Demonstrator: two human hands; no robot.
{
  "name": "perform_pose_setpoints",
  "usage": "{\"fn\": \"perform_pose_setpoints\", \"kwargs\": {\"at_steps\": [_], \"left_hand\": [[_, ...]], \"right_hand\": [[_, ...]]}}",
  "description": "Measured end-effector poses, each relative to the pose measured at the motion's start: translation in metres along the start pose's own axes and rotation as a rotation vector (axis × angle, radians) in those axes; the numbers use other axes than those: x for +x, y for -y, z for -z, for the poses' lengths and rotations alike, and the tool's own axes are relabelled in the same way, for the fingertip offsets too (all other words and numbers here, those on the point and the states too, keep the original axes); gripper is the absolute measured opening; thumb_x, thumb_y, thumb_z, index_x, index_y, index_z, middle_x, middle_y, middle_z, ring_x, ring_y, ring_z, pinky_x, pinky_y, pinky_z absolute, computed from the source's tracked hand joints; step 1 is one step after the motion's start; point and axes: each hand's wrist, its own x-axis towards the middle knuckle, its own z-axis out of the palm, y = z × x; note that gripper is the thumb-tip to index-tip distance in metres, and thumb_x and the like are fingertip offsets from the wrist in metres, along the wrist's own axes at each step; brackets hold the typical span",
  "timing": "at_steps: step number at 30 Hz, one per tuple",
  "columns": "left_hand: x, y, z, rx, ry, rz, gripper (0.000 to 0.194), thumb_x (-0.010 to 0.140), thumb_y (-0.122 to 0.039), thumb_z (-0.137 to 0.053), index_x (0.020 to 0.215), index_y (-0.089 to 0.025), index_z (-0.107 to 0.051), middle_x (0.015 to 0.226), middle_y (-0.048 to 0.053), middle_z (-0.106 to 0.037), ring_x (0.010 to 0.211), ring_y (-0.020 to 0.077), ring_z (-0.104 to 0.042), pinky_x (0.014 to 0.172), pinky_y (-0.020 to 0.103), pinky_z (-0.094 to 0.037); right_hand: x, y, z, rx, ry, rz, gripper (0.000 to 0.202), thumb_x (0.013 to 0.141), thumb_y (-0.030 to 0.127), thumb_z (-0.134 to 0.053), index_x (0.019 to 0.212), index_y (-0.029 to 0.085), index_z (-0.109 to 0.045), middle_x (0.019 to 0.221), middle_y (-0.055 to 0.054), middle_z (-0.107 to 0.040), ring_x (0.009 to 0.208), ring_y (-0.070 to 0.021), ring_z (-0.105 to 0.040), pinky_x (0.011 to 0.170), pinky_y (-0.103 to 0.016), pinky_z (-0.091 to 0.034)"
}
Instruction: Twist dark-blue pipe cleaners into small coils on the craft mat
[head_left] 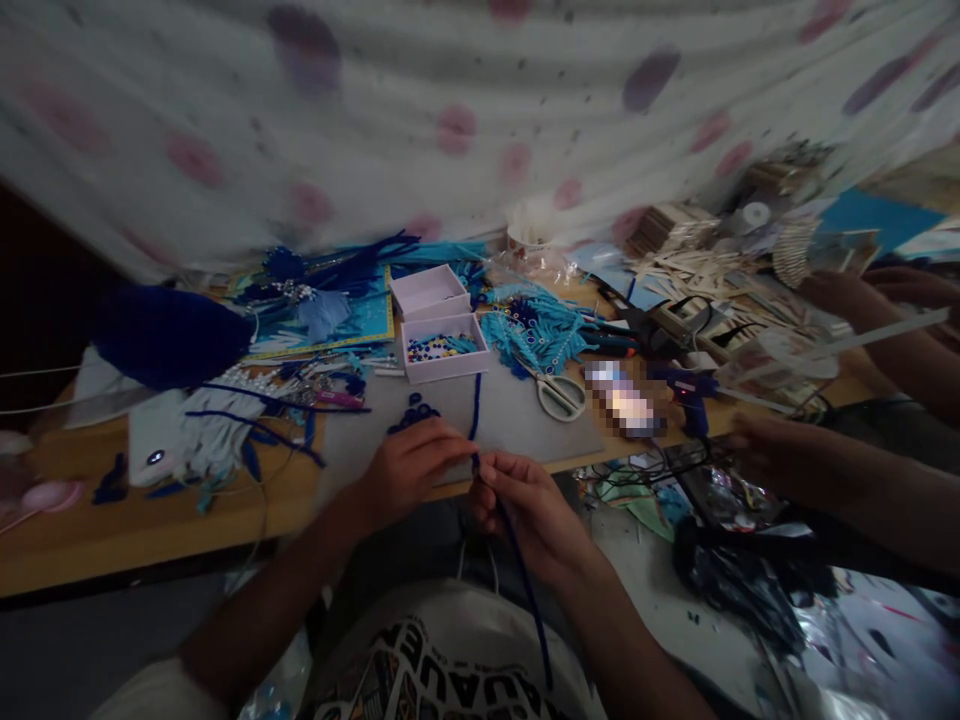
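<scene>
A dark blue pipe cleaner [528, 592] runs between my two hands over the table's front edge. One end stands up onto the grey mat [525, 430]; the other hangs down past my right wrist. My left hand [411, 462] pinches it from the left with fingertips together. Just beside, my right hand [534, 508] is closed round it, thumb against forefinger. Small dark blue coiled pieces [414, 412] lie on the mat beyond my left hand. Behind them, a white box [445, 374] holds blue and gold beads. Scissors [562, 398] rest on the mat's right side.
A blue glue gun [691, 388] and a blurred phone-like object [624, 400] lie to the right. Another person's hands [844, 300] are at the far right among wooden sticks [701, 270]. A dark blue fluffy ball [174, 335] and loose pipe cleaners [255, 425] lie left.
</scene>
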Motion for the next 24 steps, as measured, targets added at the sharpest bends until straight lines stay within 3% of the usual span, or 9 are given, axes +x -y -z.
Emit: {"fn": "perform_pose_setpoints", "kwargs": {"at_steps": [7,18,24], "left_hand": [[-0.006,0.002,0.012,0.167,0.134,-0.235,0.026,0.099,-0.016,-0.051,0.118,-0.019,-0.067,0.095,0.01,-0.072,0.088,0.017,-0.067,0.076,0.026,-0.054],[-0.032,0.011,0.004,0.343,0.134,-0.361,0.025,0.098,-0.017,-0.053,0.121,-0.015,-0.063,0.09,0.01,-0.072,0.079,0.0175,-0.067,0.071,0.028,-0.057],[-0.024,0.002,0.004,0.441,0.116,-0.463,0.036,0.093,-0.01,-0.059,0.128,-0.007,-0.057,0.091,0.012,-0.072,0.083,0.0204,-0.069,0.075,0.033,-0.059]], "right_hand": [[-0.002,-0.005,0.002,0.043,0.033,-0.079,0.027,0.073,0.034,-0.084,0.075,0.016,-0.064,0.055,0.005,-0.052,0.048,-0.0075,-0.049,0.042,-0.016,-0.037],[0.002,-0.013,0.011,-0.354,0.011,0.058,0.034,0.075,0.046,-0.08,0.07,0.014,-0.068,0.051,0.003,-0.059,0.044,-0.0073,-0.047,0.045,-0.02,-0.037],[0.001,-0.005,0.014,-0.305,0.089,-0.022,0.034,0.076,0.045,-0.08,0.073,0.013,-0.068,0.046,0.005,-0.052,0.04,-0.0067,-0.043,0.042,-0.02,-0.034]]}}
